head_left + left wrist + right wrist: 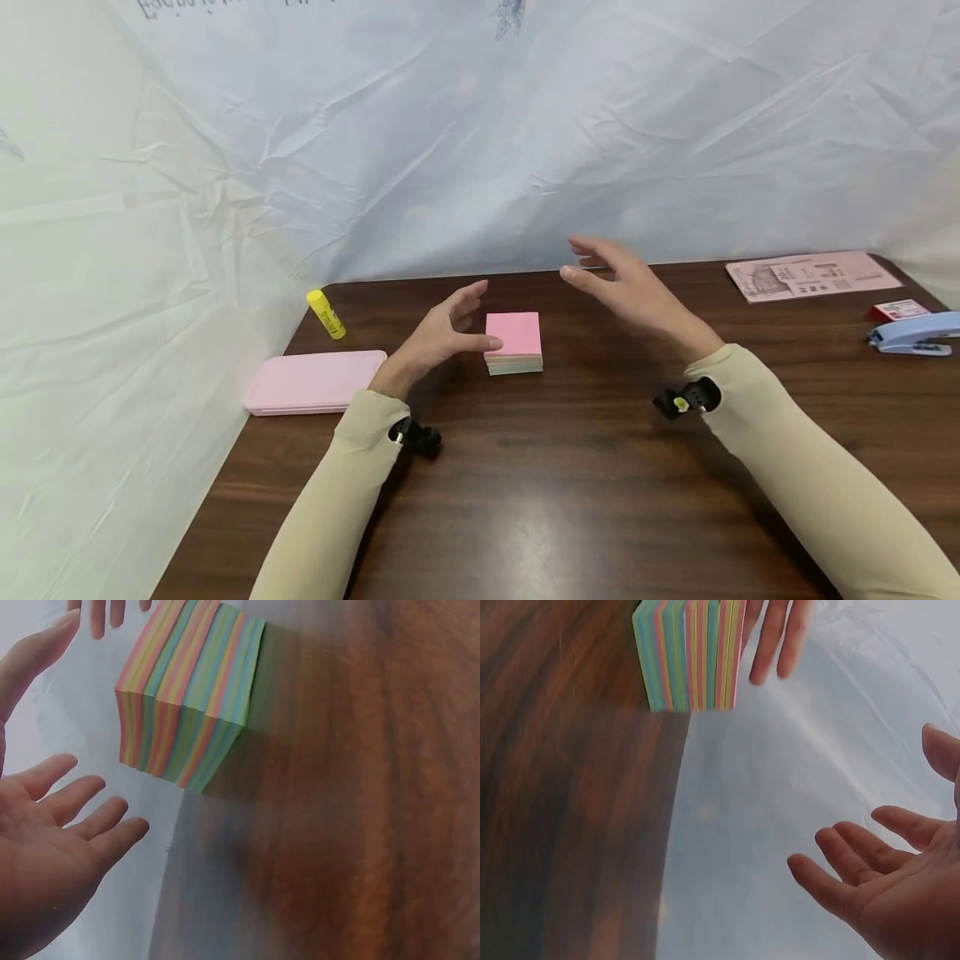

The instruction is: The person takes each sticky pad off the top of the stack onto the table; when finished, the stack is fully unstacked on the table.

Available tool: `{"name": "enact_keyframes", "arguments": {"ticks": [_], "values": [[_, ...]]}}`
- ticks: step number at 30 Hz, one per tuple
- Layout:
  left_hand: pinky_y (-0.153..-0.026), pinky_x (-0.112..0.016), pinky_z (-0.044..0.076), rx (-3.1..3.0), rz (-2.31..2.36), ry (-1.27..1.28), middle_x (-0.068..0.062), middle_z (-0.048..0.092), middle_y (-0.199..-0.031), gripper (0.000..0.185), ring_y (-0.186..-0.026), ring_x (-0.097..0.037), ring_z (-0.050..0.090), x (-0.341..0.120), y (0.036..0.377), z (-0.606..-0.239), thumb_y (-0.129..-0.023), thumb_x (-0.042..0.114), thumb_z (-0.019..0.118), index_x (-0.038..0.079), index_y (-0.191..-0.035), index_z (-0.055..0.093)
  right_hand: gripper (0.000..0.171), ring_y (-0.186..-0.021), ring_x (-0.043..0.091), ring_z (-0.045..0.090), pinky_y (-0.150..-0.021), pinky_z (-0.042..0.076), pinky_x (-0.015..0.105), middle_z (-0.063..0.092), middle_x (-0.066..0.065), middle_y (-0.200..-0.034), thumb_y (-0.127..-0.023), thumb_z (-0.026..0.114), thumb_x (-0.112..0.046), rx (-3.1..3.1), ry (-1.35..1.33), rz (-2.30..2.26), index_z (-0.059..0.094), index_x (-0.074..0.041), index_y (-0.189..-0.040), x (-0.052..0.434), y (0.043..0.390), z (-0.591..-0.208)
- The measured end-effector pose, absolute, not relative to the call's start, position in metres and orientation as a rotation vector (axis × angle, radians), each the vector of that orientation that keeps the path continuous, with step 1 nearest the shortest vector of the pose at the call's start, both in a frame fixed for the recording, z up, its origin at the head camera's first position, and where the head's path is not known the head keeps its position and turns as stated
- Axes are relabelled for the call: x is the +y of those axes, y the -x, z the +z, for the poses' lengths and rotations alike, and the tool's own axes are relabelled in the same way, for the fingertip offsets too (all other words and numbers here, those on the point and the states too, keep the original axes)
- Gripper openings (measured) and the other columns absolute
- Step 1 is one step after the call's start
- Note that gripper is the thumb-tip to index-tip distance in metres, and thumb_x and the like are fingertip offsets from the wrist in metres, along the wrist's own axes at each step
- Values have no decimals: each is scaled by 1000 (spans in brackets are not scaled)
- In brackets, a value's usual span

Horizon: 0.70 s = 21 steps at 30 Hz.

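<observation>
A square stack of sticky notes (513, 335) lies on the dark wooden table, pink on top. Its layered sides show pink, yellow, green and blue bands in the left wrist view, where the block of notes (184, 697) stands at the top. Just left of the stack is my left hand (450, 325), thumb and fingers spread apart; the thumb tip overlaps the stack's left edge, and I cannot tell whether it touches. My right hand (626, 287) hovers to the right of and beyond the stack, fingers loosely extended, holding nothing.
At left lie a yellow glue stick (326, 314) and a pink flat case (315, 382). On the far right are a pink printed sheet or packet (813, 276), a small red-and-white box (900, 310) and a light blue stapler (911, 333). A pale sheet (480, 167) hangs behind the table.
</observation>
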<state>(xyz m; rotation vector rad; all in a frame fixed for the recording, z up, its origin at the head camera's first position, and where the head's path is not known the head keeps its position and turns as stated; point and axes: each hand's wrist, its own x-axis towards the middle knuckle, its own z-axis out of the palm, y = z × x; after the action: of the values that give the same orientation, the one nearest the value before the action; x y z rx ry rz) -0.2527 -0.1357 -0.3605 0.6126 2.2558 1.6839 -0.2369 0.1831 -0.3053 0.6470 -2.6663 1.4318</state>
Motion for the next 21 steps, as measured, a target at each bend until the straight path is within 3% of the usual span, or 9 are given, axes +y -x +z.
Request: {"name": "enact_keyframes", "arguments": {"ticks": [8,15,21], "values": [[-125,-47,29,2226,1645,-679,-3,34,-170,98,-157,-31,30,-128,253,-370,-85,9,87,18,-167,36,65,-144,25,48,-114,41,56,46,2,-162,-106,63,-51,-2697,-616,1551,44,-24,-163,176,238,-322],[-124,-46,33,2197,1630,-674,-15,32,-170,99,-153,-28,36,-131,252,-379,-83,4,86,11,-167,33,68,-139,28,54,-113,42,57,53,7,-156,-103,70,-48,-2726,-661,1559,48,-20,-161,169,238,-333],[-123,-44,35,2185,1611,-645,-15,39,-165,102,-150,-30,40,-133,252,-384,-82,3,88,5,-167,30,68,-138,29,54,-114,43,57,57,9,-152,-101,75,-41,-2742,-745,1501,51,-17,-159,164,241,-340]]}}
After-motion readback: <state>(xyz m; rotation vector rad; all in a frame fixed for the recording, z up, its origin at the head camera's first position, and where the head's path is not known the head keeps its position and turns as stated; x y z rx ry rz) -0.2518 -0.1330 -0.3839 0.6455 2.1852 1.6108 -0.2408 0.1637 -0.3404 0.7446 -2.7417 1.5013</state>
